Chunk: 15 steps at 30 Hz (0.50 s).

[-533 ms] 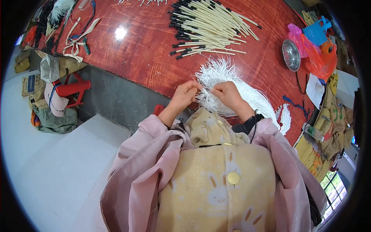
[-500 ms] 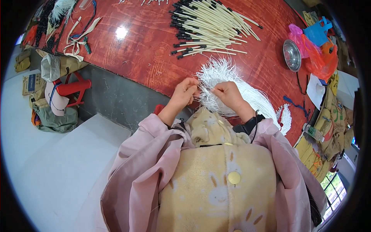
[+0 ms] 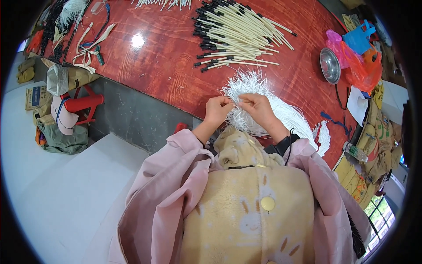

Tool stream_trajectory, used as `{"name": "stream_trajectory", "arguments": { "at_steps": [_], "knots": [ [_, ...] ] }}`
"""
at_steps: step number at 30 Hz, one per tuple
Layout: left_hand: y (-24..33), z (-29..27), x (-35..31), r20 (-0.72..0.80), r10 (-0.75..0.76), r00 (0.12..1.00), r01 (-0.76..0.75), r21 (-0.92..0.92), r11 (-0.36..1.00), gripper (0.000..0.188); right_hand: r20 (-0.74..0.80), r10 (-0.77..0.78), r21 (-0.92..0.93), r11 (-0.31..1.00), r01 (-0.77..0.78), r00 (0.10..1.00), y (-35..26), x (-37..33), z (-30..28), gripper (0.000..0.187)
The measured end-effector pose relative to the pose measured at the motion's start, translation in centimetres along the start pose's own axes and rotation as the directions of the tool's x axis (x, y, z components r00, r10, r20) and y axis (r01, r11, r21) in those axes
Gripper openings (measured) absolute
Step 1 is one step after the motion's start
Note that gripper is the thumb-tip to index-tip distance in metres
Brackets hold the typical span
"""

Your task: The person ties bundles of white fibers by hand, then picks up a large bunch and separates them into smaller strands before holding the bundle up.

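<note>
A thick bundle of white threads [image 3: 281,110] lies along the near edge of the red table, its frayed end under my hands. My left hand [image 3: 218,110] is closed in a pinch at the left side of the frayed end. Close beside it, my right hand [image 3: 259,110] rests over the bundle with thumb and forefinger pinched together. The fingertips of both hands nearly meet. White strands seem to be between them, but they are too fine to make out singly. A small white tassel [image 3: 323,137] with a red spot lies right of the bundle.
Many cream sticks with black ends [image 3: 239,35] are heaped on the red table [image 3: 162,57]. A metal bowl [image 3: 330,66] and plastic bags [image 3: 360,66] stand at the right, near a plastic bottle [image 3: 355,152]. Cloth strips [image 3: 90,50] lie far left; a red stool [image 3: 85,103] stands below.
My left hand has moved slightly right and down, its fingers coming closer to the right hand. My right hand stays nearly in place over the white threads. The view has shifted slightly.
</note>
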<state>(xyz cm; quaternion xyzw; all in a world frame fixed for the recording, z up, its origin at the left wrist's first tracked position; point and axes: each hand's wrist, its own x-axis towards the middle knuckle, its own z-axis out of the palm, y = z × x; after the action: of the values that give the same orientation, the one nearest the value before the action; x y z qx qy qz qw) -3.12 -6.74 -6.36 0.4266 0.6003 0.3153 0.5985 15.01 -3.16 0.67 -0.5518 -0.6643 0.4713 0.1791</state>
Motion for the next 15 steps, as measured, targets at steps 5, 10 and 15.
{"name": "stream_trajectory", "arguments": {
  "at_steps": [5,10,15],
  "knots": [
    [1.3,0.0,-0.4,0.038,0.015,0.999,-0.008,-0.172,0.985,0.008,0.030,-0.049,-0.019,0.999,0.050,0.998,0.3,0.4,0.9,0.016],
    [3.6,-0.5,-1.1,0.169,-0.130,0.977,0.174,-0.281,0.944,0.008,0.053,-0.050,0.002,0.999,0.050,0.997,1.3,0.6,0.8,0.011],
    [3.6,-0.5,-1.1,0.179,-0.110,0.978,0.163,-0.318,0.934,0.008,0.089,-0.091,0.049,0.995,0.087,0.992,1.9,0.8,0.8,0.008]
  ]
}}
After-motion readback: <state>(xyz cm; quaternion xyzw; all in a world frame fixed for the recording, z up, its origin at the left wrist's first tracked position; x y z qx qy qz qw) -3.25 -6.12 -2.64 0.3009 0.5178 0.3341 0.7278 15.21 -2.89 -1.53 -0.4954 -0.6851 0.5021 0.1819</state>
